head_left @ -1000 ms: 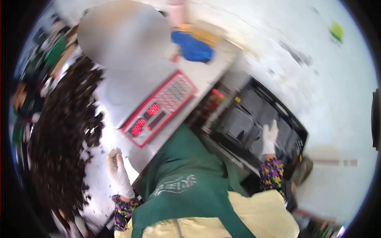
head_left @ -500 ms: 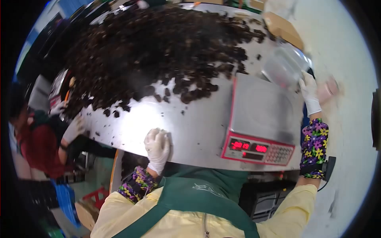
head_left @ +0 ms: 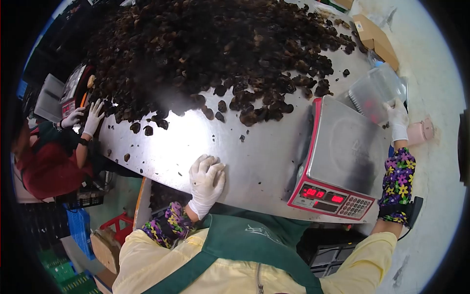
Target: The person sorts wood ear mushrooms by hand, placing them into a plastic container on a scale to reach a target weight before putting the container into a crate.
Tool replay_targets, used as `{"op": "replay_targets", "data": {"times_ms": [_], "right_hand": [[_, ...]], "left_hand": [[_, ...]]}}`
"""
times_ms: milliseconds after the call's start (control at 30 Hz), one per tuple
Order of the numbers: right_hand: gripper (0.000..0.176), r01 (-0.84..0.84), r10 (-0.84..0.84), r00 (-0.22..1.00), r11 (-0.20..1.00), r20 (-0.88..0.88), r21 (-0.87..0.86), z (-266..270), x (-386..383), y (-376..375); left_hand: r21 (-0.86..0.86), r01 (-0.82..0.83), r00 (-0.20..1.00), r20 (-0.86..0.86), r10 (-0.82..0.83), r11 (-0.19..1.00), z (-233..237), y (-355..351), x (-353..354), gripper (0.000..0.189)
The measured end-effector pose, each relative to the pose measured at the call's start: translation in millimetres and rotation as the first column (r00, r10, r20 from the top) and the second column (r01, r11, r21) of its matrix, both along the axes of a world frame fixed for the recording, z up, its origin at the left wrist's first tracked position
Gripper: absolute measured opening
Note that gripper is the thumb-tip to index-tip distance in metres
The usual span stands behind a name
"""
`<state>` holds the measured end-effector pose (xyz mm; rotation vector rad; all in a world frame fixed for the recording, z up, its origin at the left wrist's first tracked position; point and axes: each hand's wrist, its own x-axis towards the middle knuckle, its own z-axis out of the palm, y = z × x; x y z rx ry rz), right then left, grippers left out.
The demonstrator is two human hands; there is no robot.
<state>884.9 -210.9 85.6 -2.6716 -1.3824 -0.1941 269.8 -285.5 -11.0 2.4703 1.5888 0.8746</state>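
Note:
My left hand [head_left: 205, 185], in a white glove, rests on the metal table [head_left: 245, 171] near its front edge, fingers apart and holding nothing. At the right, my gloved right hand [head_left: 397, 117] grips the near edge of a clear plastic container [head_left: 376, 93]. Between my hands stands a red-framed scale [head_left: 342, 147] with a bare metal plate and lit red digits. A large heap of dark brown, mushroom-like pieces [head_left: 196, 54] covers the back of the table.
A co-worker's gloved hands [head_left: 92, 117] are at the left edge of the heap, near a second scale [head_left: 72, 93]. A cardboard box [head_left: 374, 39] lies at the back right. A pink object [head_left: 420, 132] is beside my right wrist. Crates [head_left: 78, 232] stand lower left.
The view has shifted, so the scale and container appear further right. My left hand's fingers have spread somewhat. The co-worker's hand at the heap now shows its fingers raised.

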Motion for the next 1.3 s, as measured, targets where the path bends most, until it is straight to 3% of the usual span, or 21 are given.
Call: {"op": "replay_targets", "data": {"times_ms": [67, 100, 133, 200, 300, 433, 500, 533, 600, 667, 733, 800, 867, 900, 967, 1000, 1133, 1200, 1233, 1267, 1300], "right_hand": [[0.032, -0.018, 0.018, 1.000, 0.963, 0.004, 0.268, 1.5, 15.0, -7.0], [0.024, -0.104, 0.118, 0.993, 0.908, -0.008, 0.407, 14.8, -2.5, -18.5], [0.024, -0.101, 0.113, 0.994, 0.910, -0.006, 0.402, 24.0, -23.5, -33.2], [0.015, -0.298, 0.329, 0.943, 0.754, 0.056, 0.585, 40.7, -71.2, -68.1], [0.010, -0.465, 0.377, 0.882, 0.790, 0.283, 0.399, 51.7, -154.3, -125.0], [0.013, -0.462, 0.375, 0.874, 0.838, 0.308, 0.291, 17.2, -220.2, -181.3], [0.015, -0.417, 0.331, 0.886, 0.875, 0.323, 0.246, 7.2, -245.9, -195.1], [0.015, -0.414, 0.329, 0.888, 0.877, 0.323, 0.243, 6.7, -259.6, -201.2], [0.022, -0.374, 0.279, 0.910, 0.870, 0.306, 0.320, 7.5, -291.6, -210.7], [0.033, -0.459, 0.413, 0.888, 0.807, 0.201, 0.370, -2.4, -322.1, -224.3], [0.041, -0.588, 0.706, 0.708, 0.597, -0.009, 0.546, -30.1, -348.6, -223.9], [0.045, -0.592, 0.782, 0.621, 0.519, -0.061, 0.617, -48.0, -388.5, -203.8], [0.046, -0.530, 0.796, 0.553, 0.564, -0.246, 0.634, -66.5, -413.4, -181.6], [0.046, -0.526, 0.795, 0.553, 0.567, -0.252, 0.634, -74.8, -421.1, -171.6], [0.048, -0.433, 0.731, 0.563, 0.658, -0.386, 0.615, -88.6, -432.1, -155.6], [0.048, -0.433, 0.731, 0.562, 0.659, -0.387, 0.615, -92.6, -434.9, -152.4], [0.047, -0.421, 0.653, 0.663, 0.730, -0.365, 0.538, -115.1, -435.7, -146.4], [0.047, -0.398, 0.624, 0.685, 0.752, -0.375, 0.525, -117.4, -433.8, -145.7], [0.045, -0.390, 0.620, 0.686, 0.755, -0.380, 0.528, -118.2, -433.1, -146.5], [0.044, -0.381, 0.616, 0.686, 0.757, -0.386, 0.531, -117.1, -433.2, -147.1], [0.044, -0.379, 0.613, 0.688, 0.760, -0.389, 0.529, -116.4, -433.3, -146.9]], "left_hand": [[-0.118, 0.122, 0.983, 0.152, -0.103, 0.986, 12.5, 15.9, 5.4, 0.029], [-0.122, 0.158, 0.976, 0.169, -0.136, 0.980, 27.9, 27.9, 12.6, 0.031], [-0.102, 0.189, 0.975, 0.136, -0.175, 0.977, 37.2, 42.8, 19.8, 0.031], [-0.131, 0.298, 0.948, 0.154, -0.277, 0.946, 62.6, 77.6, 44.4, 0.040], [-0.034, 0.416, 0.909, 0.044, -0.415, 0.909, 54.2, 129.8, 91.9, 0.054], [0.103, 0.435, 0.897, -0.141, -0.420, 0.895, 9.3, 172.8, 149.0, 0.058], [-0.067, 0.556, 0.803, -0.213, -0.556, 0.829, 2.5, 178.6, 157.9, 0.047], [-0.069, 0.559, 0.801, -0.211, -0.560, 0.826, 1.5, 173.8, 156.9, 0.047], [-0.074, 0.516, 0.776, -0.383, -0.502, 0.854, 12.5, 149.3, 145.4, 0.031], [0.109, 0.537, 0.791, -0.409, -0.455, 0.836, -5.1, 124.1, 121.6, 0.018], [0.023, 0.624, 0.754, -0.282, -0.594, 0.781, 14.0, 100.0, 97.5, 0.019], [0.083, 0.623, 0.776, -0.185, -0.602, 0.778, 27.2, 102.5, 90.6, 0.020], [0.122, 0.593, 0.803, -0.020, -0.595, 0.796, 34.7, 123.3, 87.1, 0.025], [0.134, 0.530, 0.843, 0.020, -0.537, 0.837, 45.1, 140.8, 93.0, 0.024], [0.138, 0.403, 0.914, -0.004, -0.407, 0.905, 38.9, 192.5, 103.2, 0.036], [0.059, 0.348, 0.937, -0.060, -0.345, 0.936, 38.8, 215.2, 109.4, 0.046], [0.000, 0.292, 0.917, -0.283, -0.280, 0.956, 16.9, 268.7, 137.6, 0.065], [-0.199, 0.281, 0.890, -0.312, -0.333, 0.939, 20.1, 263.4, 148.2, 0.069], [-0.132, 0.345, 0.898, -0.241, -0.368, 0.929, 20.6, 257.3, 147.3, 0.049], [-0.141, 0.348, 0.897, -0.239, -0.373, 0.927, 15.2, 252.0, 144.3, 0.049], [-0.158, 0.396, 0.880, -0.218, -0.423, 0.905, 11.2, 247.2, 139.7, 0.035]]}}
